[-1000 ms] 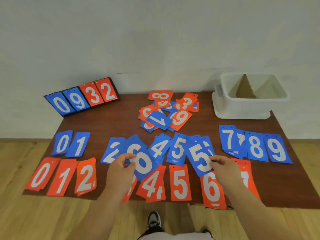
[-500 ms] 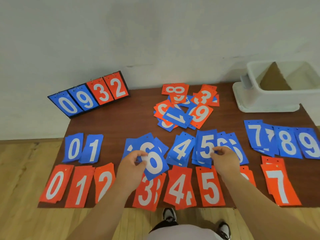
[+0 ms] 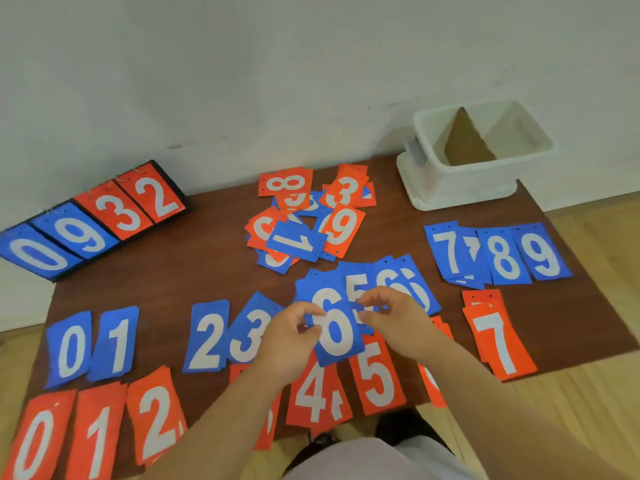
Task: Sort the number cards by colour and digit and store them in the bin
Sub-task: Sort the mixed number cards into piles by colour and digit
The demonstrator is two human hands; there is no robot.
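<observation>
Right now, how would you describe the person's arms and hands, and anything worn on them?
The left hand and right hand are bare, without gloves. The left arm and right arm are bare too: no sleeve, watch or bracelet shows down to the picture's lower edge.

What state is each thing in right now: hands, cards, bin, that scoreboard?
Blue 6 card: held up, tilted, face up.
Left hand: pinches that card's left edge.
Right hand: curled at its right edge; grip unclear.
Loose pile: jumbled, red and blue mixed.
Bin: upright, open, no cards visible inside.
Scoreboard: leaning back, showing 0932.
</observation>
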